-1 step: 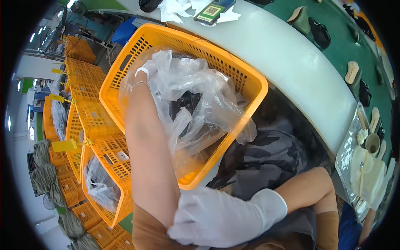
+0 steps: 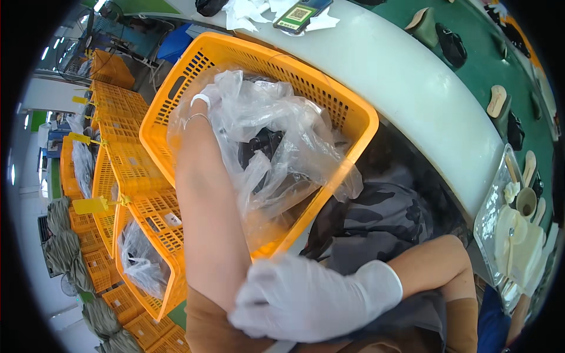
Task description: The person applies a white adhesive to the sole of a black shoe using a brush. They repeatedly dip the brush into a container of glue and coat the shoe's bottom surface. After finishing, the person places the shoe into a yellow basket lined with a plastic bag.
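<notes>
An orange plastic basket (image 2: 347,141) stands tilted across the middle, lined with a crumpled clear plastic bag (image 2: 294,126). Black items (image 2: 262,144) show through an opening in the bag; their kind is unclear. My left arm reaches into the basket, and my left hand (image 2: 207,97), with a white glove cuff and a bracelet at the wrist, is at the bag by the far left wall. Plastic covers its fingers. My right hand (image 2: 303,303), in a white glove, lies curled against my left arm near the sleeve, below the basket's near rim. Its fingers are somewhat blurred, and anything inside them is hidden.
Stacked orange baskets (image 2: 126,167) with yellow tags line the left side. A white curved counter (image 2: 406,100) borders a green surface (image 2: 471,35) holding dark shoe-like pieces. A phone (image 2: 300,16) lies on paper at the top. At right is a foil-lined tray (image 2: 487,203).
My right hand has shifted slightly left along my left arm, its knuckles a little higher. My left hand and the basket look almost the same.
</notes>
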A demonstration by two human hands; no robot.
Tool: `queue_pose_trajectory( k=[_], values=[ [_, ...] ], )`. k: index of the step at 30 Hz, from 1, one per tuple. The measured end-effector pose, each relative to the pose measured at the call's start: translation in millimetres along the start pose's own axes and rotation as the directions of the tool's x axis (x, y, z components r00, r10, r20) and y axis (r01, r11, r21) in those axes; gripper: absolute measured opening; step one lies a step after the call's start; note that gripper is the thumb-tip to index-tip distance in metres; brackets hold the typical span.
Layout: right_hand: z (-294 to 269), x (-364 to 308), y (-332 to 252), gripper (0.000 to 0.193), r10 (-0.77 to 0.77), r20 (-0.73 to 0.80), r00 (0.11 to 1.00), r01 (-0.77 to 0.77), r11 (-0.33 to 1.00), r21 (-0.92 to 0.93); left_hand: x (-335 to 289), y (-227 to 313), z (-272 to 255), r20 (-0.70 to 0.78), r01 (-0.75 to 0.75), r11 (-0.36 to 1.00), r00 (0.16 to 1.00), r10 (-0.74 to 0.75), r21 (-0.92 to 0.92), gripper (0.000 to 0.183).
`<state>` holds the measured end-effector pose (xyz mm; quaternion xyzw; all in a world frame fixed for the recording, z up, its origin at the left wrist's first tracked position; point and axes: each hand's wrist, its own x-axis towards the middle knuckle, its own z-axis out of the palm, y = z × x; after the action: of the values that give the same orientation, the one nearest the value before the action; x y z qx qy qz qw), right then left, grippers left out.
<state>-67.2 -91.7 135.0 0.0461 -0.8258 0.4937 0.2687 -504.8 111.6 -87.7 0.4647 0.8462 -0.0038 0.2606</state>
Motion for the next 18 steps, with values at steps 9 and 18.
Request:
queue_pose_trajectory(
  k=[9, 18],
  values=[
    [0, 8, -2, 0.012, 0.006, -0.034, 0.999, -0.001, 0.989, 0.146, 27, -12, 18, -0.027, 0.002, 0.999, 1.000, -0.001, 0.048, 0.048],
    [-16, 30, 12, 0.013, -0.042, -0.014, 0.999, 0.042, 0.999, -0.032, 58, -51, 25, -0.041, 0.039, 0.996, 0.999, -0.036, 0.083, 0.047]
  ],
)
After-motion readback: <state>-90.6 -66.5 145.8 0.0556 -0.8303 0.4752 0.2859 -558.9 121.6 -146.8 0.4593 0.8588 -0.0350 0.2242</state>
